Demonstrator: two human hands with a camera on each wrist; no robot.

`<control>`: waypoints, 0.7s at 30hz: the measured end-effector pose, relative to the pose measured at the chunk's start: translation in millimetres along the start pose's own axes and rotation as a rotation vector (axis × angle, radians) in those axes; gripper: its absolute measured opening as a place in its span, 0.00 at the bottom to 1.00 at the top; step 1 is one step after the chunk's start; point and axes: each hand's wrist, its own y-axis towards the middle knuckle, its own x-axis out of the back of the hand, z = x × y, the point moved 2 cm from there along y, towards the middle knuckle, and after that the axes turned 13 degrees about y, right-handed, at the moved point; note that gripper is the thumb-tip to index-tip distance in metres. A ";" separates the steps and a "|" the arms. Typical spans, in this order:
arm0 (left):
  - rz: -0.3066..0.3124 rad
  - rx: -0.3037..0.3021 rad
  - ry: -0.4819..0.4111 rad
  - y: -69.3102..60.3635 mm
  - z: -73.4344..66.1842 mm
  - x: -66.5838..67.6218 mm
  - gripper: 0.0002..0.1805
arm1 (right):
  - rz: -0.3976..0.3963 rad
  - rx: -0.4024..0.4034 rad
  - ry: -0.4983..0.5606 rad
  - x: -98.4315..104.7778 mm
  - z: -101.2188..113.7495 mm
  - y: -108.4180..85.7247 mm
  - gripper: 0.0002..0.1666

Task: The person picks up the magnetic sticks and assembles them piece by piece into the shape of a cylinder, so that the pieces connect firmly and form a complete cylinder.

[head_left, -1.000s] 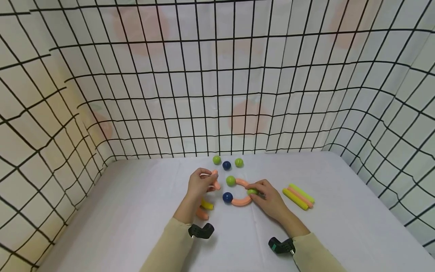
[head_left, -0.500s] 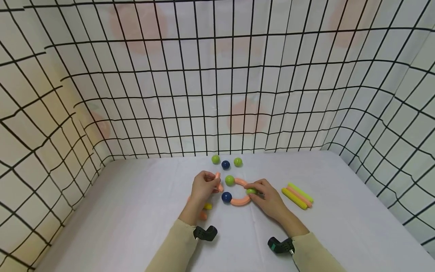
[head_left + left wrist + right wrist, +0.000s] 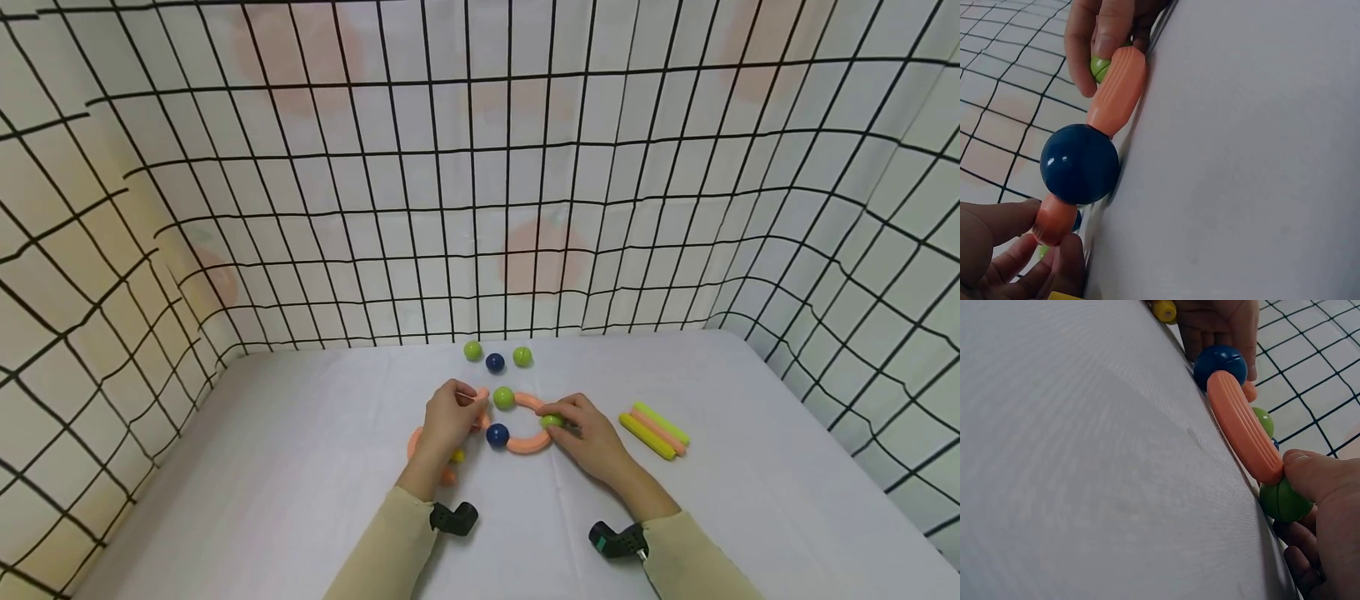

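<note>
My left hand (image 3: 447, 421) pinches a curved salmon rod (image 3: 1054, 220) between thumb and fingers. One end of that rod meets a navy ball (image 3: 1079, 164), though whether they are joined I cannot tell. Thumb and fingers of my right hand (image 3: 591, 433) grip a green ball (image 3: 1284, 501) at the right side of a ring-like shape. From this ball a ribbed curved salmon rod (image 3: 1244, 428) runs to the navy ball. Another curved salmon rod (image 3: 527, 400) leads from the right hand's ball to a second green ball (image 3: 504, 397) at the top left of the shape.
Behind the shape lie two loose green balls (image 3: 472, 350) with a navy ball (image 3: 495, 362) between them. Straight yellow and salmon rods (image 3: 652, 435) lie to the right. Curved salmon and yellow pieces (image 3: 457, 456) are partly hidden by the left forearm. Black netting (image 3: 480, 250) surrounds the white table.
My left hand has moved right, bringing its curved salmon rod up to the navy and green balls. The right hand keeps its hold on the green ball. The head view has shifted slightly.
</note>
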 end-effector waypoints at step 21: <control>-0.013 -0.064 0.163 -3.1 0.6 -2.1 0.11 | 0.013 -0.071 0.024 -1.8 9.0 17.5 0.17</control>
